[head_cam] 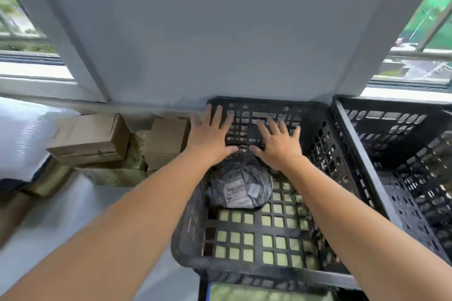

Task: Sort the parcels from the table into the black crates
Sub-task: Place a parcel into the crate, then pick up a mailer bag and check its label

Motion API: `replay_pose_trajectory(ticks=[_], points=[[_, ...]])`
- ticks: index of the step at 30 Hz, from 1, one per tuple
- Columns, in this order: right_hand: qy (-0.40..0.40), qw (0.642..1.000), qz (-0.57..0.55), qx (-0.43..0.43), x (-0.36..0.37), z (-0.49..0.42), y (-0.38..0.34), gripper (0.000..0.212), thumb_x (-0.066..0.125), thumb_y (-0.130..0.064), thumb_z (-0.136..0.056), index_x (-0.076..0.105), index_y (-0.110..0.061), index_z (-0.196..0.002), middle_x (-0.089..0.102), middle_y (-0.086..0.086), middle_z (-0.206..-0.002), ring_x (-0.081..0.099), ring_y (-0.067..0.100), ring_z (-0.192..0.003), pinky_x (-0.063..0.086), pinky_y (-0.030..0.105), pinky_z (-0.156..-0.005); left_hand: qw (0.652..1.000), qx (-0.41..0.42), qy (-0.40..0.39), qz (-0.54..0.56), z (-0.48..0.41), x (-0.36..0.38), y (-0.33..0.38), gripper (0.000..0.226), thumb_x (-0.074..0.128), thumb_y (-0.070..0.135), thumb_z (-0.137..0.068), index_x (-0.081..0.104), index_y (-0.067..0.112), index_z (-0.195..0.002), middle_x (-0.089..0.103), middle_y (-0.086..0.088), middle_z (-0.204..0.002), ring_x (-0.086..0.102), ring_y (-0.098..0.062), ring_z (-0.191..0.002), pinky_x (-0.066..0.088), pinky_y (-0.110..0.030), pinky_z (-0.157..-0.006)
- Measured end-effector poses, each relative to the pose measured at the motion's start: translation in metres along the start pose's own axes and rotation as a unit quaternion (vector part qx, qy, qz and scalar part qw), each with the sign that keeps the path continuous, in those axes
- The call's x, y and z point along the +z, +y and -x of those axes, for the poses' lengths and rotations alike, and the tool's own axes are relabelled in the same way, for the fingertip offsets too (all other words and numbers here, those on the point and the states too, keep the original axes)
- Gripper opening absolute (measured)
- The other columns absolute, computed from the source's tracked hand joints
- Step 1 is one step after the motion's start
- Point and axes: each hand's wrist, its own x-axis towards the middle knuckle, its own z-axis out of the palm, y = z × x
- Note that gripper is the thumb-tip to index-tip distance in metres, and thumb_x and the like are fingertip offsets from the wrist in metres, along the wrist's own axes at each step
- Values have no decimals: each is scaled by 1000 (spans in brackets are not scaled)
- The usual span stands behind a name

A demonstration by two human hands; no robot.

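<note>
Both my arms reach forward over the nearer black crate point(269, 273). My left hand point(210, 134) and my right hand point(278, 144) are palm down with the fingers spread wide and straight, gripping nothing. The left hand's fingertips lie over the crate's far left corner, and the right hand's are in front of its far wall. My two thumbs point toward each other just above the top of the grey parcel point(241, 186). I cannot tell whether they touch it.

The parcel is a soft plastic mailer bag, grey, creased and bulging into a rounded lump, with its top end gathered to a darker bunch between my thumbs. A white shipping label with dark print faces up on its near side. The print is too blurred to read. The parcel lies on the crate's lattice floor, toward the far side and a little left of the middle, and it is the only thing in there. A pale green surface shows through the square holes in the floor.

A second black crate point(391, 154) stands just beside the first on the right. To the left are two brown cardboard boxes point(90, 139) against the wall, and a white bag point(24, 134) is at the far left.
</note>
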Motion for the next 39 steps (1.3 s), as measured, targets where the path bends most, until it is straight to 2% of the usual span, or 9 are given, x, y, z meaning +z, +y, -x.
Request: replay_pose_trajectory(ticks=[3,7,13,20,27,32,34,36,39], points=[[41,999,-18,-6,-35,6,-31,82,27,-74,-92,-1,-34,-157,-1,1,-167,-2,29,-153,5,69,-113,998,-36,45,5,23,-17,-42,92,30,76,-91,-8,26,-158,-15,-8,-165,-15,-36,-150,7,-61,-119],[88,995,-35,-36,-80,12,-90,80,26,-73,-93,-1,-33,-157,-4,0,-167,-4,27,-153,7,68,-114,995,-79,61,31,64,-27,-105,91,25,77,-90,-14,28,-156,-20,-6,-164,-18,-34,-150,2,-60,-120],[102,989,-12,-103,-120,21,-232,81,22,-74,-93,-9,-35,-157,-12,-2,-166,-8,27,-152,5,65,-115,985,-133,91,55,149,-14,-215,89,25,76,-91,-12,29,-157,-17,-5,-165,-15,-32,-151,4,-59,-120],[89,989,-26,-118,-120,50,-408,84,30,-75,-92,-6,-35,-157,-5,-1,-166,-5,24,-152,5,65,-115,979,-185,60,68,255,31,-354,89,19,76,-91,-17,28,-156,-20,-6,-164,-19,-32,-150,5,-60,-118],[40,988,-51,-143,-116,58,-517,86,35,-70,-93,-10,-33,-156,-10,2,-166,-7,25,-153,2,61,-119,976,-202,45,70,301,70,-443,95,30,79,-88,-13,28,-156,-13,-6,-165,-13,-33,-151,9,-59,-117],[10,976,-133,-170,-96,33,-566,88,48,-66,-92,-1,-33,-157,1,4,-166,6,23,-152,19,48,-117,971,-227,18,66,304,101,-496,103,36,82,-84,-12,28,-156,-11,-10,-165,-10,-36,-151,15,-58,-118],[-22,970,-168,-172,-83,17,-586,89,50,-66,-91,0,-34,-157,5,5,-166,14,25,-150,30,48,-112,968,-244,-1,62,298,111,-518,107,39,84,-82,-14,28,-156,-12,-11,-165,-10,-37,-151,15,-58,-118],[-48,965,-199,-164,-69,-1,-604,88,52,-66,-89,4,-34,-156,13,8,-163,30,31,-142,41,47,-103,960,-269,-18,72,291,121,-541,111,44,84,-79,-14,28,-156,-12,-11,-165,-9,-37,-151,15,-58,-117],[-77,964,-208,-145,-49,-26,-626,91,57,-67,-86,7,-35,-155,22,13,-157,40,36,-132,44,47,-100,948,-303,-39,90,280,135,-576,114,50,83,-77,-12,29,-156,-11,-13,-164,-8,-38,-150,15,-58,-118]])
